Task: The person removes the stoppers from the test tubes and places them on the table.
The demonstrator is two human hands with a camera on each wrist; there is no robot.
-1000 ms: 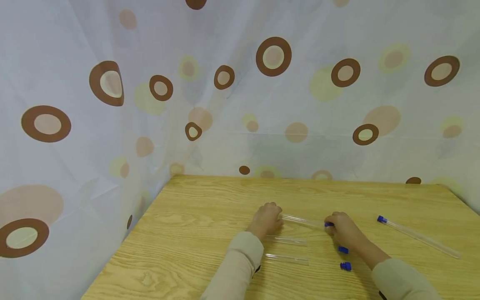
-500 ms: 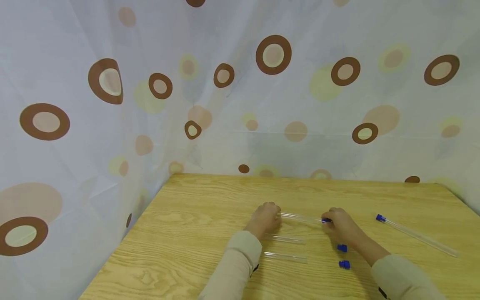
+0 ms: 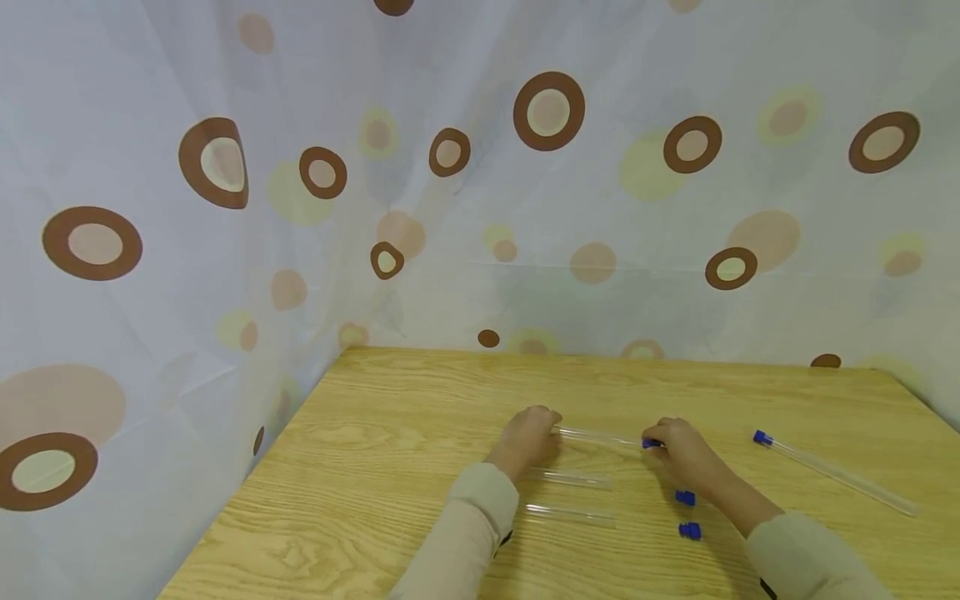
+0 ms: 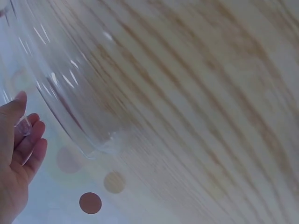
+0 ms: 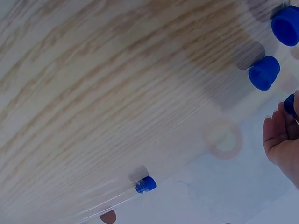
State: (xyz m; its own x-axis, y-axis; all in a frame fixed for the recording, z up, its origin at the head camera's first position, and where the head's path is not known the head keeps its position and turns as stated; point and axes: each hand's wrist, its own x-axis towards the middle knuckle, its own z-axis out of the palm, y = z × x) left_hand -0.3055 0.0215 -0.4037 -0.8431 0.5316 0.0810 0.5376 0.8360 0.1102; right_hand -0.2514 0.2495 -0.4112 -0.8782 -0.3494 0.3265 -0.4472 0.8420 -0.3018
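In the head view my left hand [image 3: 527, 439] holds the left end of a clear test tube [image 3: 600, 436]; the left wrist view shows its thumb and fingers [image 4: 35, 161] pinching that end. At the tube's right end my right hand [image 3: 684, 454] pinches a blue cap [image 3: 651, 443], also partly visible in the right wrist view [image 5: 289, 105]. Cap and tube meet there; how deep the cap sits is hidden by fingers. Nearer me lie two uncapped tubes, one [image 3: 573, 478] behind the other [image 3: 570, 515]. Right of them are two loose blue caps, one [image 3: 686, 497] behind the other [image 3: 690, 531].
A blue-capped tube [image 3: 836, 475] lies slanted on the right of the wood-grain table [image 3: 360, 433], its cap end away from me. A pale curtain [image 3: 480, 208] with brown and yellow circles hangs along the table's back and left edges.
Both hands have shifted slightly left with the tube and cap, still joined at the tube's right end. The loose caps and the other tubes lie where they were.
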